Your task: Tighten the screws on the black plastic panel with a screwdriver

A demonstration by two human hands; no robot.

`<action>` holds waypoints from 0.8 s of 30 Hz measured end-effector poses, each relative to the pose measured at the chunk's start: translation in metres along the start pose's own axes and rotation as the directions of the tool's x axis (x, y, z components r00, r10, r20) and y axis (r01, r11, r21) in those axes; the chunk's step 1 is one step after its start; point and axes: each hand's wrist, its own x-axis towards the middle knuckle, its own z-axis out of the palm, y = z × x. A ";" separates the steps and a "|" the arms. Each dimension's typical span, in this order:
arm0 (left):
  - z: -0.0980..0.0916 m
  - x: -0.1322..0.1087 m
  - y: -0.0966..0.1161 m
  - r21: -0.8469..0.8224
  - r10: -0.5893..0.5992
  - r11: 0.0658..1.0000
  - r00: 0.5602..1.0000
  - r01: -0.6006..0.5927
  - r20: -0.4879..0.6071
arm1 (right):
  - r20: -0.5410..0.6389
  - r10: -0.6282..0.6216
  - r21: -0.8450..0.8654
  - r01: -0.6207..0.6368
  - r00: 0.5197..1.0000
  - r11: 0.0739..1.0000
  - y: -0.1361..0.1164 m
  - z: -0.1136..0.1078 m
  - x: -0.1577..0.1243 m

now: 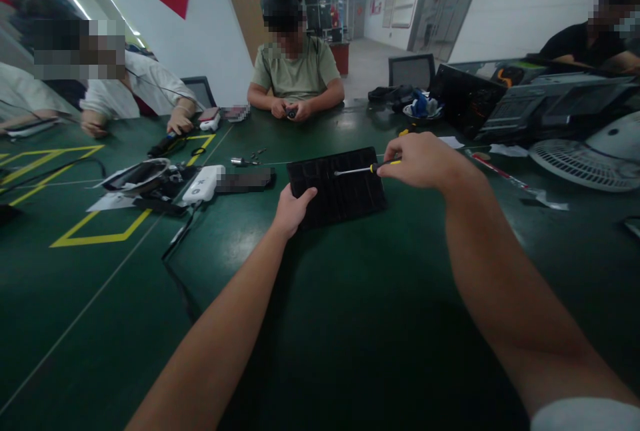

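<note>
The green bench (pixel 350 324) is bare close to the person. A bit farther out, the left hand (pixel 293 209) is closed on the near left corner of a flat black panel (pixel 345 194), with the thumb on top. The panel lies flat on the bench, in the middle, right in front of the person.

The right hand (pixel 423 161) is just past the panel's far right corner. It is pinched tight around the yellow and black handle of a thin screwdriver (pixel 360 169). The metal shaft points left and lies low over the panel's top.

I think the tip could slip and scratch the panel, or poke the left hand, because the shaft is long and thin and the hand holds it far from the tip. The panel could also slide, since only one corner is held down.

Farther left, little metal bits (pixel 245 161) lie loose near a white box (pixel 204 184). A bump could make them roll away. A person in a green shirt (pixel 297 74) sits across the bench.
</note>
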 end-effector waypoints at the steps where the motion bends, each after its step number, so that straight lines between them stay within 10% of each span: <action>1: -0.001 0.001 -0.001 -0.002 0.003 1.000 1.000 -0.003 0.003 | -0.003 -0.003 0.000 0.003 1.000 1.000 0.000 0.000 0.000; 24: 0.000 0.001 0.000 0.017 0.024 1.000 1.000 -0.024 -0.006 | -0.032 -0.023 -0.003 0.023 0.999 1.000 0.005 0.004 0.002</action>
